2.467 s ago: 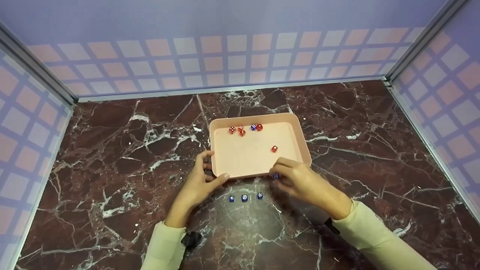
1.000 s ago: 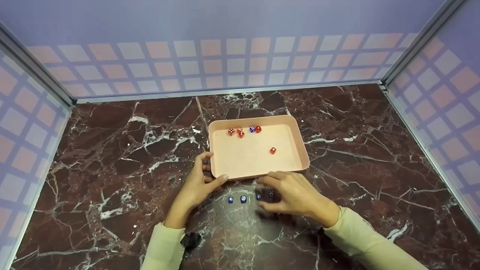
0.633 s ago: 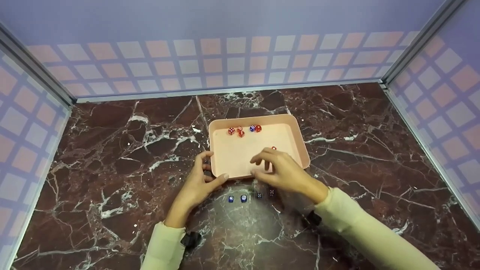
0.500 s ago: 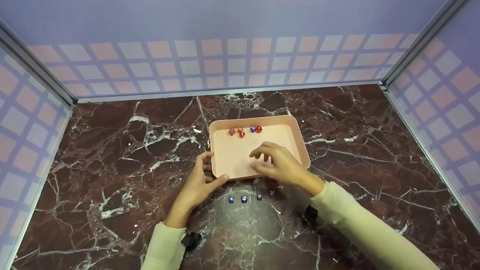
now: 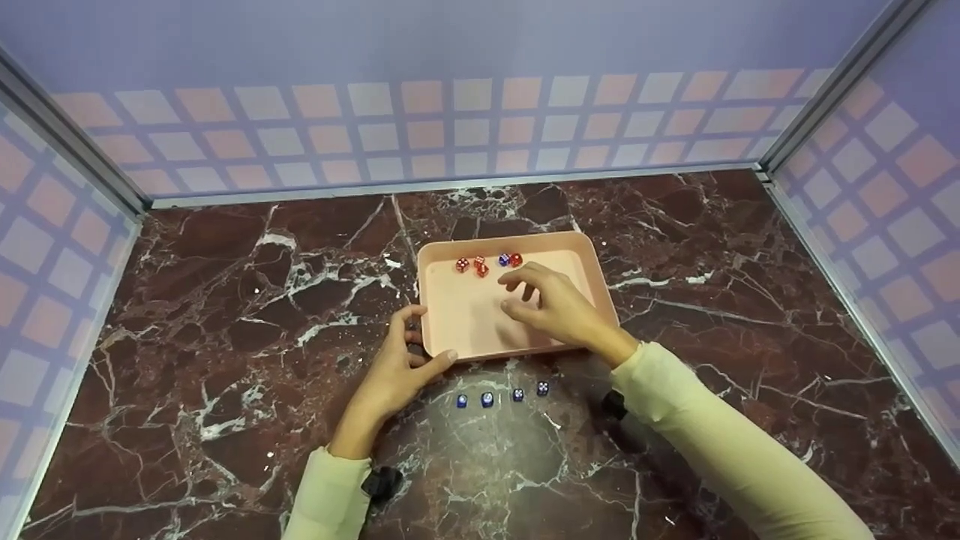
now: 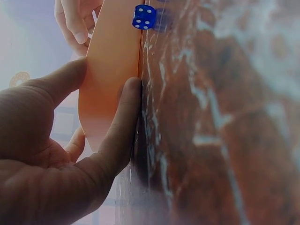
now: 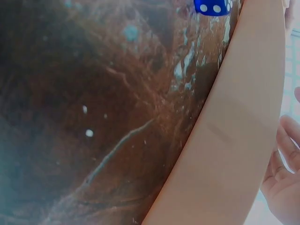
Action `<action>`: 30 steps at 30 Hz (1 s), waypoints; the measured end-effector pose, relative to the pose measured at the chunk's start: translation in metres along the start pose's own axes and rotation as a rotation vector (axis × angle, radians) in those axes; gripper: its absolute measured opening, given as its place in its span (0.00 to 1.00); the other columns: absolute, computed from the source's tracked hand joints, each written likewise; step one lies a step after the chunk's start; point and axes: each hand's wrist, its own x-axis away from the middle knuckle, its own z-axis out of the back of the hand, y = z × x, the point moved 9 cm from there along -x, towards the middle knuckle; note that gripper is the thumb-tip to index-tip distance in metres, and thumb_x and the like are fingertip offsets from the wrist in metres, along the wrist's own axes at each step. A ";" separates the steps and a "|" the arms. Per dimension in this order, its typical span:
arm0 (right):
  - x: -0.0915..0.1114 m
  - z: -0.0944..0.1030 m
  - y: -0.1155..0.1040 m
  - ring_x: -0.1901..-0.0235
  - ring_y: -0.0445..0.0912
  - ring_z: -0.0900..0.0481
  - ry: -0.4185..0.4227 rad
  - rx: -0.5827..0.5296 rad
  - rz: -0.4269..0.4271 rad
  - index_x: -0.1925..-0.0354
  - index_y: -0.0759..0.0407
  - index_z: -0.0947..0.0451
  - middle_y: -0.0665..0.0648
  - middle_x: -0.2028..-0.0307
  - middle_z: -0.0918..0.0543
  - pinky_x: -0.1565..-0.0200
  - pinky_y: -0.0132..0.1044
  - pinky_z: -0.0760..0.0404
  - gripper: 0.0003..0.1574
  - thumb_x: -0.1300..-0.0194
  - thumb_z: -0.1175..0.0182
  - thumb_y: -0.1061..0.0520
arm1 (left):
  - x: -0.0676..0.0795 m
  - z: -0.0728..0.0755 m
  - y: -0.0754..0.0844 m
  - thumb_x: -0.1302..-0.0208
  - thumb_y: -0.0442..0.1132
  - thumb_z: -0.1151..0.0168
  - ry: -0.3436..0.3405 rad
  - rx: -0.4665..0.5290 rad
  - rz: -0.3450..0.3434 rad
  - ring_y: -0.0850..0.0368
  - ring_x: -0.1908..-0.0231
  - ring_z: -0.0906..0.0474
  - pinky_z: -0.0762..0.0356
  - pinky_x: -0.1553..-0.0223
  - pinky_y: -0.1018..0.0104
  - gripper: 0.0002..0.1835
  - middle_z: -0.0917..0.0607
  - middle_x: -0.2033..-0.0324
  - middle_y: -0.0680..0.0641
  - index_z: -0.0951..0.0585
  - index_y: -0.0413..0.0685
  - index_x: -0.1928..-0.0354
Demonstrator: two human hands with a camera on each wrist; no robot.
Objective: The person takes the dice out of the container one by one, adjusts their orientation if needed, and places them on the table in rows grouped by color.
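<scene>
A shallow peach tray (image 5: 465, 322) stands on the marble top. At its near left corner my left hand (image 5: 396, 367) grips it, fingers along the left side and thumb at the front wall. Above the tray's right half hovers my right hand (image 5: 556, 304), fingers loosely bent and apart, with nothing visible between them. Along the tray's back wall lie several red dice (image 5: 463, 265) and one blue die (image 5: 504, 259). In front of the tray several blue dice form a row, from the left die (image 5: 462, 401) to the right die (image 5: 543, 388).
Dark red marble with white veins makes up the tabletop (image 5: 247, 337). A checkered panel (image 5: 472, 120) closes off the back, and similar panels stand at both sides. Black wrist straps (image 5: 382, 484) show at the sleeves.
My right hand put a blue die down at the row's right end, released it, then moved over the tray and farther back. It now covers where a lone red die lay. The left hand stayed put.
</scene>
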 end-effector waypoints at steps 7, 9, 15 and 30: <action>-0.010 0.000 0.001 0.45 0.58 0.20 0.008 0.001 -0.031 0.35 0.64 0.21 0.62 0.36 0.22 0.50 0.50 0.15 0.29 0.31 0.29 0.57 | 0.001 0.002 -0.001 0.33 0.36 0.25 0.004 -0.002 0.011 0.46 0.66 0.13 0.11 0.64 0.54 0.40 0.22 0.51 0.32 0.40 0.47 0.27; -0.013 0.002 0.000 0.39 0.60 0.22 0.015 0.008 -0.028 0.34 0.64 0.23 0.63 0.33 0.24 0.42 0.53 0.17 0.32 0.32 0.29 0.57 | 0.000 0.003 -0.001 0.33 0.36 0.25 0.004 -0.009 0.010 0.46 0.65 0.13 0.11 0.64 0.56 0.40 0.22 0.51 0.32 0.40 0.47 0.27; -0.025 0.006 0.002 0.30 0.59 0.28 0.015 0.087 -0.017 0.30 0.65 0.26 0.65 0.30 0.26 0.25 0.54 0.31 0.38 0.35 0.27 0.59 | -0.003 0.002 0.000 0.33 0.35 0.25 -0.005 0.004 0.008 0.46 0.65 0.13 0.10 0.64 0.57 0.41 0.21 0.51 0.32 0.40 0.47 0.26; -0.041 0.003 0.017 0.32 0.59 0.28 -0.028 0.247 -0.082 0.31 0.61 0.23 0.61 0.34 0.22 0.29 0.56 0.30 0.33 0.33 0.30 0.59 | -0.002 0.000 -0.002 0.33 0.37 0.25 -0.005 -0.019 0.007 0.46 0.65 0.14 0.17 0.66 0.64 0.41 0.21 0.52 0.32 0.40 0.48 0.26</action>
